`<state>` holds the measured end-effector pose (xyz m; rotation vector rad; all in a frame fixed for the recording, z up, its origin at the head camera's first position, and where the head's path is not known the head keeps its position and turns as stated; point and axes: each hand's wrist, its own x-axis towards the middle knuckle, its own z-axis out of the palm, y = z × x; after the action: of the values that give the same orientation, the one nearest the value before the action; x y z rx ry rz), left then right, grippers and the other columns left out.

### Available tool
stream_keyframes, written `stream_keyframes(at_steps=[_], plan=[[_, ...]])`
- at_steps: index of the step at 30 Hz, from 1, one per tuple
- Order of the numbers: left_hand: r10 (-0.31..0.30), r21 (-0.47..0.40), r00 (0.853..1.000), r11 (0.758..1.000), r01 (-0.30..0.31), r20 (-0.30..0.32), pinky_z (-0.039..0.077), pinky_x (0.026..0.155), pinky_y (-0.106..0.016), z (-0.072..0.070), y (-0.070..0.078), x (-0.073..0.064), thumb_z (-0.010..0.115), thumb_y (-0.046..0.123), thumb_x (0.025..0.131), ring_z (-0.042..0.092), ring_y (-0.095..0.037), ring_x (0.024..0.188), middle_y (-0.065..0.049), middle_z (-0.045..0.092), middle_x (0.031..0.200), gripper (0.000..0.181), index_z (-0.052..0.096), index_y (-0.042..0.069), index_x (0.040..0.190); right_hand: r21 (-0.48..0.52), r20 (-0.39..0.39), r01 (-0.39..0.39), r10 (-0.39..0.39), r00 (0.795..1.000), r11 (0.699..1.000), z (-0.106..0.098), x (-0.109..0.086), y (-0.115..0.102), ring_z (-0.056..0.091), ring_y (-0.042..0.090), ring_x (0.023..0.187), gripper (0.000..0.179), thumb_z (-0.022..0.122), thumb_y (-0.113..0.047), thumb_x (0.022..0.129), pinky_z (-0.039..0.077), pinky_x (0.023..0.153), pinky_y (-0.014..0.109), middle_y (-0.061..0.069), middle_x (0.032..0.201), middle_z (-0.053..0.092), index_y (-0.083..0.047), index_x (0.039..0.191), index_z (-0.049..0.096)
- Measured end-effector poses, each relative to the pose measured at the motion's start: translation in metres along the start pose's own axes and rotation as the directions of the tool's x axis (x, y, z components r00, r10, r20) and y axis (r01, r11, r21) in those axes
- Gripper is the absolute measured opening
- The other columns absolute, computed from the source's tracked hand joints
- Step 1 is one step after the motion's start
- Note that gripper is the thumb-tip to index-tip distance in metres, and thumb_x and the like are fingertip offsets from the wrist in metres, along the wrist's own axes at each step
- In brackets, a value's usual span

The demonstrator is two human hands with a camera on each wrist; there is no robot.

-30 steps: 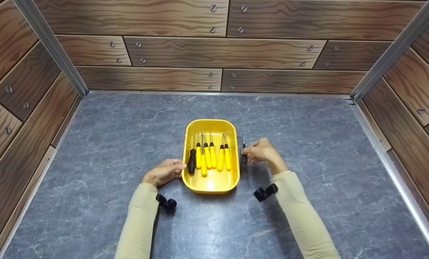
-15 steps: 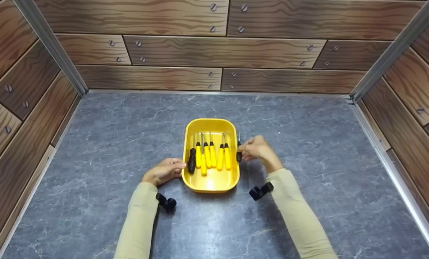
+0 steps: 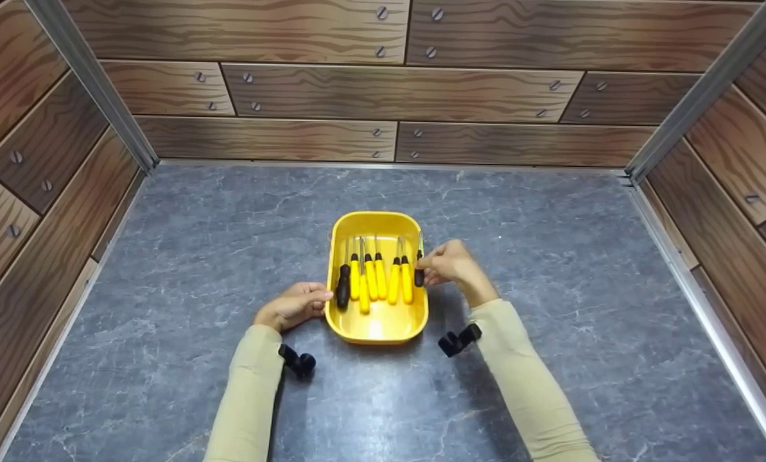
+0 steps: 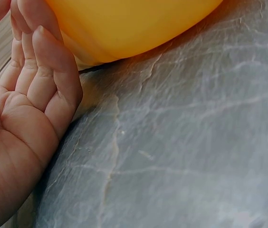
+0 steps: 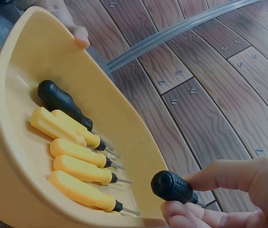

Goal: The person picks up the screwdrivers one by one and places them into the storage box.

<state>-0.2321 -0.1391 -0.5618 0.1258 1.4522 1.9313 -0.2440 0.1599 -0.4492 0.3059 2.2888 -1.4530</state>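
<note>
A yellow plastic tray holds several yellow-handled screwdrivers and one black-handled screwdriver, shafts pointing to the far end. My left hand grips the tray's left wall, its thumb tip over the rim and its other fingers outside; the left wrist view has those fingers curled by the yellow wall. Between thumb and fingers, my right hand pinches a small black-handled screwdriver just over the tray's right rim, shaft pointing away. The right hand hides part of its handle.
A grey marbled tabletop surrounds the tray. Wood-patterned panels with metal edging stand at the back and on both sides. Small black devices are strapped at both wrists.
My right hand has moved left, carrying the small black screwdriver from beside the tray to above its right rim. The left hand and the tray have stayed in place.
</note>
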Motion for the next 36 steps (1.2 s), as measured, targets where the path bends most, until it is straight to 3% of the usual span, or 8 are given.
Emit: stream_keyframes(at_steps=[8, 13, 19, 23, 27, 36], plan=[[0.003, 0.006, 1.000, 1.000, -0.003, 0.011, 0.056, 0.074, -0.021, 0.000, 0.000, 0.000, 0.055, 0.007, 0.093, 0.066, -0.004, 0.074, 0.006, 0.070, 0.077, 0.010, 0.060, 0.012, 0.086, 0.019, 0.008, 0.002, -0.002, 1.000, 1.000, 0.001, 0.001, 0.001, 0.056, 0.005, 0.042, 0.008, 0.067, -0.003, 0.082, 0.053, 0.046, 0.018, -0.003, 0.049, 0.059, 0.004, 0.085, 0.064], [0.001, 0.011, 1.000, 1.000, -0.001, 0.005, 0.055, 0.073, -0.021, 0.001, 0.000, 0.001, 0.051, 0.005, 0.094, 0.064, -0.004, 0.072, 0.007, 0.068, 0.075, 0.015, 0.059, 0.013, 0.084, 0.013, 0.003, -0.021, 0.021, 1.000, 1.000, 0.003, 0.003, -0.001, 0.057, 0.006, 0.044, 0.014, 0.067, -0.004, 0.082, 0.054, 0.049, 0.019, -0.002, 0.052, 0.059, 0.006, 0.091, 0.066], [0.002, 0.020, 1.000, 1.000, -0.002, -0.001, 0.055, 0.075, -0.021, 0.000, -0.001, 0.001, 0.057, 0.009, 0.092, 0.063, -0.004, 0.072, 0.007, 0.067, 0.075, 0.007, 0.059, 0.012, 0.086, -0.012, -0.008, -0.033, 0.033, 0.999, 0.999, 0.008, 0.006, -0.001, 0.056, 0.006, 0.041, 0.019, 0.068, -0.004, 0.082, 0.059, 0.056, 0.025, -0.002, 0.049, 0.059, 0.009, 0.095, 0.067], [0.003, 0.023, 1.000, 1.000, -0.003, -0.006, 0.055, 0.075, -0.021, -0.001, -0.002, 0.001, 0.063, 0.012, 0.090, 0.061, -0.003, 0.071, 0.007, 0.065, 0.074, 0.005, 0.059, 0.011, 0.087, -0.016, 0.001, -0.030, 0.030, 1.000, 0.999, 0.012, 0.008, 0.000, 0.056, 0.005, 0.040, 0.023, 0.068, -0.004, 0.082, 0.057, 0.051, 0.023, -0.002, 0.048, 0.059, 0.011, 0.098, 0.067], [0.000, 0.029, 1.000, 1.000, 0.000, -0.005, 0.055, 0.074, -0.020, -0.001, -0.002, 0.001, 0.058, 0.009, 0.092, 0.058, -0.002, 0.069, 0.008, 0.062, 0.072, 0.008, 0.059, 0.013, 0.085, -0.021, 0.007, -0.027, 0.027, 1.000, 0.999, 0.016, 0.010, -0.001, 0.055, 0.005, 0.039, 0.025, 0.069, -0.005, 0.082, 0.053, 0.046, 0.019, -0.002, 0.046, 0.058, 0.012, 0.100, 0.068], [-0.007, 0.004, 1.000, 1.000, 0.007, -0.015, 0.055, 0.074, -0.021, 0.000, -0.001, 0.001, 0.050, 0.004, 0.093, 0.062, -0.003, 0.070, 0.007, 0.066, 0.074, 0.016, 0.060, 0.013, 0.084, -0.039, -0.038, -0.056, 0.054, 0.998, 0.998, 0.024, 0.013, -0.005, 0.054, 0.005, 0.039, 0.012, 0.072, -0.007, 0.080, 0.054, 0.049, 0.021, -0.001, 0.046, 0.058, 0.004, 0.084, 0.069]])
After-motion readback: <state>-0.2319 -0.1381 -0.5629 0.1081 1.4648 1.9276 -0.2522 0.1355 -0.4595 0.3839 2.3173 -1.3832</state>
